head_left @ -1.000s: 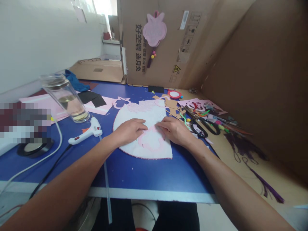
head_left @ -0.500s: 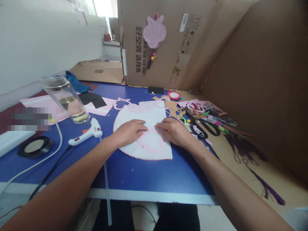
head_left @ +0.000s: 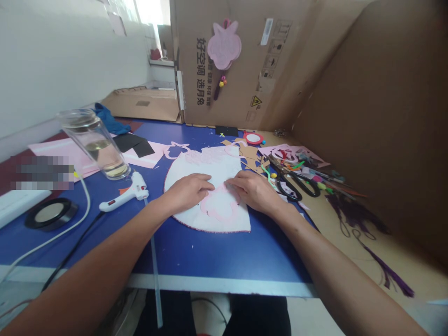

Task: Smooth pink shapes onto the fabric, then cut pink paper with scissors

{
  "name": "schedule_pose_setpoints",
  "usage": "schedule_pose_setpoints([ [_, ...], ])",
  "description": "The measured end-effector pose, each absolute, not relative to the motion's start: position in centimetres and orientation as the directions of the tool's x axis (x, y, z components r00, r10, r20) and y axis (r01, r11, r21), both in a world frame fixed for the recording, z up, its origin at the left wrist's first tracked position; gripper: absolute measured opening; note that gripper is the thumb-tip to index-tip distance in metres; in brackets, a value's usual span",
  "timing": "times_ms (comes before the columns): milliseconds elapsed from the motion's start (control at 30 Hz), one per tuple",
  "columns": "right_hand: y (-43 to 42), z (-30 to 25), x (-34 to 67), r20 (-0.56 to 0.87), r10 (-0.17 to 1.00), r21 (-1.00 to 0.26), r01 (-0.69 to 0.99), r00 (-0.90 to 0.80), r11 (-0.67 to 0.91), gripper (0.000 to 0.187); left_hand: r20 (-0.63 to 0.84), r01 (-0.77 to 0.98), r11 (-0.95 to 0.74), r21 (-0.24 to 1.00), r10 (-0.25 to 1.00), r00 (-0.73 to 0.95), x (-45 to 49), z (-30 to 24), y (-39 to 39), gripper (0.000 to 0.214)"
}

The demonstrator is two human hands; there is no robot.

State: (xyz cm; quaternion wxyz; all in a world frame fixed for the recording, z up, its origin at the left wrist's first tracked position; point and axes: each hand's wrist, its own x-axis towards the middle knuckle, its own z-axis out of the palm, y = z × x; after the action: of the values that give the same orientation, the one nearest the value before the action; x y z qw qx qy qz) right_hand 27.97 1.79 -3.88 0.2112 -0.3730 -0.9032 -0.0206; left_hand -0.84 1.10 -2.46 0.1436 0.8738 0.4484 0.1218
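A white sheet (head_left: 221,169) with a rounded left side and a dark red beaded edge lies flat on the blue table. On its lower part rests a thin pink outline cutout (head_left: 226,216) with a wavy, scalloped shape. My left hand (head_left: 188,192) lies at the cutout's upper left, thumb and fingertips closed in at its edge. Opposite it, my right hand (head_left: 255,192) pinches at the upper right edge, its fingers bent down. The fingertips partly hide the cutout's top. Pale pink lacy pieces (head_left: 200,157) lie along the sheet's far edge.
A white glue gun (head_left: 126,193) with a long glue stick lies left, near a glass water bottle (head_left: 105,151) and black tape (head_left: 52,213). Scissors (head_left: 292,184), scraps and purple tassels (head_left: 388,273) crowd the right. Cardboard walls (head_left: 241,93) stand behind; a pink ornament (head_left: 224,46) hangs there.
Almost nothing differs. Both hands stay in the same place at the pink cutout, and the sheet has not moved; the view has shifted very slightly.
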Motion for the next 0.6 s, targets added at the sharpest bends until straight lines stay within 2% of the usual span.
schedule_pose_setpoints([
  [233, 1.6, -3.5, 28.0, 0.411, 0.666, -0.151, 0.674, -0.622, 0.723, 0.035, 0.078, 0.75, -0.553, 0.363, 0.82, 0.567, -0.9, -2.5, 1.1, 0.04],
  [433, 1.2, -3.1, 27.5, 0.39, 0.624, -0.185, 0.606, -0.677, 0.773, 0.031, 0.081, 0.748, -0.552, 0.369, 0.821, 0.566, -0.8, -2.6, 1.2, 0.041],
  [600, 0.7, -2.8, 27.0, 0.359, 0.569, -0.175, 0.546, -0.74, 0.82, 0.038, 0.061, 0.756, -0.538, 0.372, 0.827, 0.559, -0.8, -2.4, 1.1, 0.04],
])
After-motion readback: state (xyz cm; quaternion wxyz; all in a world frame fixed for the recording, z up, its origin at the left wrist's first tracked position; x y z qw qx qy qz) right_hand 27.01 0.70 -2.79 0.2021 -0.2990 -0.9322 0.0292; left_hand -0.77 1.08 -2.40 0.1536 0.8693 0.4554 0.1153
